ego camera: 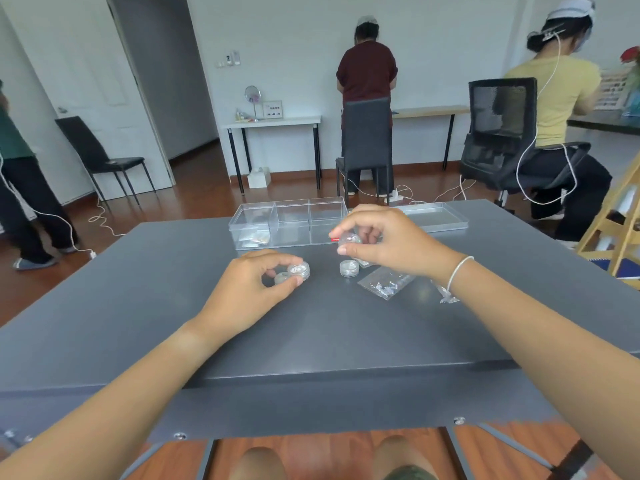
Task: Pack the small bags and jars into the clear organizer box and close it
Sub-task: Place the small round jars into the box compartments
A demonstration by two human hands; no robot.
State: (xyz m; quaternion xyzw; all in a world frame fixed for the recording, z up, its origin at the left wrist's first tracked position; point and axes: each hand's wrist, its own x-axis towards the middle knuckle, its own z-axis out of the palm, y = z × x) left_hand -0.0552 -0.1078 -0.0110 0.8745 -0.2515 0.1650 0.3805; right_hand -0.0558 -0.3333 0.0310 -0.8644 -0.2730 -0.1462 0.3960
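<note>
Worktop (138,289): grey, flat; carries all task items.
Organizer box (289,221): clear, lid off, at far edge of worktop, near its middle; divided into compartments.
Bags in box (258,238): small, flat, lying in left front compartment.
Left hand (247,292): resting on worktop, left of centre; thumb and fingers pinching left jar.
Left jar (299,270): clear, round, lidded, glittery contents; standing on worktop between thumb and fingertips.
Second jar (282,278): partly hidden under left hand, touching left jar; details not readable.
Centre jar (349,268): clear, round, standing free on worktop, just below right hand.
Right hand (391,242): raised above worktop in front of box; thumb and fingers pinching held jar.
Held jar (349,240): clear, round, tilted, off the worktop; small red mark beside it.
Loose bag (386,282): clear, silvery pieces inside, flat on worktop, right of centre jar, under right wrist.
Smaller bag (445,294): clear, partly hidden by right wrist.
Box lid (436,216): clear, flat, at far edge, right of box.
</note>
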